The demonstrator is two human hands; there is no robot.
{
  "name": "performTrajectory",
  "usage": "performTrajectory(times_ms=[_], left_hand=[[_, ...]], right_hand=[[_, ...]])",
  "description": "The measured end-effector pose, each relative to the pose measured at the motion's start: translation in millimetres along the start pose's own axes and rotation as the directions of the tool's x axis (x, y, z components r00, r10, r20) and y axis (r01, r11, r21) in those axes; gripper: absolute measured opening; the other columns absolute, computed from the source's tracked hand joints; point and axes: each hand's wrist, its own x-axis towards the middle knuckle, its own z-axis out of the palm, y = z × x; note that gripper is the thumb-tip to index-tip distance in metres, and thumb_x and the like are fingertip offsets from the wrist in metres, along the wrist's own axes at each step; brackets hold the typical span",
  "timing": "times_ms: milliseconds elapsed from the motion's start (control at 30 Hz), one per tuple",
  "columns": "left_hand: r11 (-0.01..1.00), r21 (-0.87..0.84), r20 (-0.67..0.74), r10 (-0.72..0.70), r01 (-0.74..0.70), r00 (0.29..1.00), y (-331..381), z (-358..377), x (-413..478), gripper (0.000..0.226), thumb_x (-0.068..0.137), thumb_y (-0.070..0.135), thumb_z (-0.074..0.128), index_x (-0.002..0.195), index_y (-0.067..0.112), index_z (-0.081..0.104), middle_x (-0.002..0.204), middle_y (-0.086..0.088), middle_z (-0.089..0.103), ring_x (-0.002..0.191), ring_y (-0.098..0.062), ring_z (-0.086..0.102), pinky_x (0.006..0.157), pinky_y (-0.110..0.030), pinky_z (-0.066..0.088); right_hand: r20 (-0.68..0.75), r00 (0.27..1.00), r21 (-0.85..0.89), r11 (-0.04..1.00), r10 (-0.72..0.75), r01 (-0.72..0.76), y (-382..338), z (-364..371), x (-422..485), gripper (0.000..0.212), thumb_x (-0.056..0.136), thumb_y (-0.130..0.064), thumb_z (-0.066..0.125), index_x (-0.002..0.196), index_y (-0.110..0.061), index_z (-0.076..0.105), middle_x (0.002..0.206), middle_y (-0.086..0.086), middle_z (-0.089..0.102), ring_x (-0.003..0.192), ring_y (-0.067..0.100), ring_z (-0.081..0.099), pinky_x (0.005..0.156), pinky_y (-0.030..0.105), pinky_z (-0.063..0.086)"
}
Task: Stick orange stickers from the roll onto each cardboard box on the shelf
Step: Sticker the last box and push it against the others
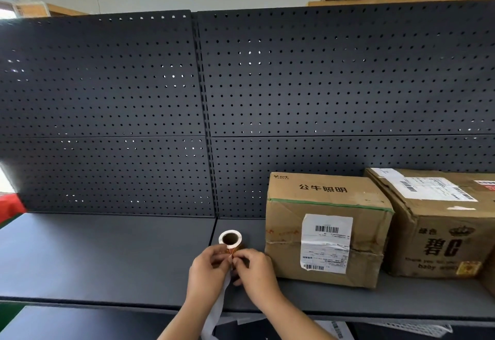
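Pinching an orange sticker (232,254) btwn curled fingers (242,256), left hand (206,270) & right hand (254,267) meet over the shelf (107,254). Sticker roll (230,238) sits just beyond the fingertips, touching them (white backing strip (219,307) hangs below). First cardboard box (326,232) stands just beside right hand, second cardboard box (439,227) further right.

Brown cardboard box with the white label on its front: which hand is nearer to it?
Right. The right hand is just left of the brown cardboard box; the left hand is farther left, across the white sticker roll both hold.
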Motion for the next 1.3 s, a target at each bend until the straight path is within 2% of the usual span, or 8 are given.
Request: performTrajectory(times_ms=[100,333,467,533,633,767,1000,1300], left_hand=[[1.0,-0.003,0.005,0.011,-0.011,1.0,0.0,1.1,-1.8,0.025,0.093,0.009,0.073,0.107,0.03,0.071,0.09,0.011,0.08,0.088,-0.002,0.074,0.084,-0.024,0.057],[0.998,-0.008,-0.024,0.057,-0.057,0.998,4.5,6.6,-7.4,0.023,0.095,0.006,0.07,0.103,0.028,0.074,0.091,0.011,0.079,0.087,0.004,0.071,0.081,-0.023,0.059],[0.998,-0.039,-0.05,0.053,-0.055,0.997,10.7,2.1,-12.4,0.024,0.096,0.006,0.068,0.108,0.027,0.071,0.095,0.009,0.077,0.087,0.007,0.069,0.072,-0.012,0.054],[0.998,-0.035,-0.05,0.056,-0.058,0.997,10.0,-1.8,-13.6,0.024,0.095,0.007,0.07,0.108,0.027,0.071,0.093,0.01,0.077,0.088,0.007,0.069,0.075,-0.016,0.055],[0.997,-0.022,-0.021,0.067,-0.068,0.998,7.7,-6.0,-15.6,0.025,0.093,0.008,0.073,0.109,0.027,0.071,0.093,0.013,0.079,0.09,0.004,0.071,0.085,-0.022,0.057],[0.996,-0.06,0.012,0.069,-0.068,0.998,6.2,-11.2,-17.5,0.03,0.092,0.006,0.075,0.115,0.025,0.069,0.092,0.011,0.08,0.093,0.0,0.074,0.091,-0.025,0.055],[0.996,-0.067,0.004,0.061,-0.061,0.998,6.4,-10.3,-19.1,0.028,0.092,0.004,0.074,0.112,0.023,0.07,0.091,0.011,0.08,0.091,-0.002,0.074,0.09,-0.027,0.057],[0.997,-0.082,-0.007,0.003,-0.004,1.0,3.5,-4.7,-16.0,0.029,0.093,0.003,0.072,0.112,0.024,0.068,0.091,0.008,0.08,0.092,-0.004,0.074,0.095,-0.035,0.058]], right_hand=[[-0.019,1.0,-0.002,1.0,-0.024,0.024,2.5,1.7,-2.2,0.029,0.099,-0.006,0.061,0.085,-0.029,0.071,0.088,0.011,0.072,0.07,0.028,0.072,0.058,0.042,0.063],[-0.11,0.994,0.057,0.998,-0.02,0.027,10.2,10.7,-6.2,0.015,0.099,-0.021,0.065,0.096,-0.032,0.074,0.081,-0.008,0.073,0.067,0.009,0.067,0.06,0.031,0.056],[-0.118,0.993,0.114,0.993,-0.009,0.022,10.4,14.6,-6.7,0.016,0.1,-0.02,0.067,0.096,-0.033,0.076,0.082,-0.001,0.073,0.061,0.013,0.066,0.051,0.025,0.051],[-0.121,0.993,0.119,0.993,-0.01,0.024,10.3,17.5,-7.0,0.016,0.1,-0.02,0.067,0.097,-0.032,0.076,0.085,0.0,0.072,0.059,0.012,0.065,0.052,0.028,0.053],[-0.161,0.987,0.083,0.996,-0.008,0.022,13.5,22.0,-4.0,0.017,0.098,-0.02,0.069,0.089,-0.033,0.076,0.089,-0.004,0.068,0.066,0.018,0.067,0.067,0.044,0.06],[-0.209,0.978,0.099,0.995,0.027,-0.006,14.5,28.0,-4.2,0.027,0.095,-0.014,0.071,0.076,-0.033,0.07,0.083,-0.001,0.066,0.064,0.022,0.068,0.068,0.049,0.06],[-0.213,0.975,0.129,0.991,0.066,-0.039,20.9,32.3,-2.7,0.023,0.094,-0.015,0.069,0.076,-0.03,0.07,0.076,0.001,0.069,0.065,0.021,0.068,0.068,0.048,0.06],[-0.202,0.976,0.108,0.992,0.083,-0.062,22.2,29.9,-1.9,0.02,0.094,-0.015,0.07,0.079,-0.028,0.075,0.077,-0.004,0.074,0.069,0.013,0.068,0.07,0.036,0.058]])
